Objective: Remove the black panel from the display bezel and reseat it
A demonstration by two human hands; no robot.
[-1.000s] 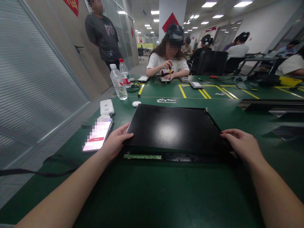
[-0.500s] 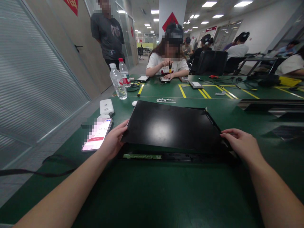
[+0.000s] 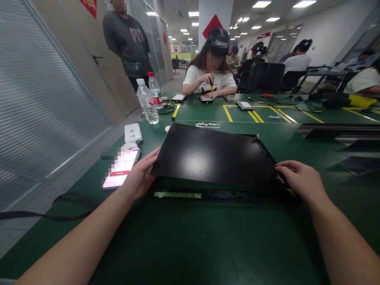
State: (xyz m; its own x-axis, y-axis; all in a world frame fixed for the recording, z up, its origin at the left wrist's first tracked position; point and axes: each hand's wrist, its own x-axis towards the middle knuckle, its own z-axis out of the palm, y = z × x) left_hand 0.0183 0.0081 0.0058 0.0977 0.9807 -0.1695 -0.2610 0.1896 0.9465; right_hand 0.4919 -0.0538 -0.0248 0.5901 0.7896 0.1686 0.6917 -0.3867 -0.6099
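Note:
Between my hands is a glossy black LCD panel [image 3: 213, 158], tilted with its left side raised. My left hand [image 3: 144, 172] grips the panel's left edge, the fingers partly hidden behind it. At the right edge, my right hand [image 3: 298, 178] pinches the panel's corner beside a dark frame. That black frame [image 3: 237, 196] lies on the table under the panel, its near strip showing. A narrow green circuit board [image 3: 177, 195] sits along the strip's left part. Most of the frame's inside is hidden by the panel.
Left of my hand lie a lit phone [image 3: 121, 170] and a white power bank [image 3: 133, 133]. Two plastic bottles [image 3: 147, 103] stand beyond. Dark panels [image 3: 341, 132] lie at right. Across the green table [image 3: 202, 241], a person [image 3: 210, 71] works with a screwdriver; another person [image 3: 127, 47] stands behind.
The panel's left side has risen slightly with my left hand. My right hand has hardly moved. The standing person has shifted left, and the seated person's screwdriver hand has changed position.

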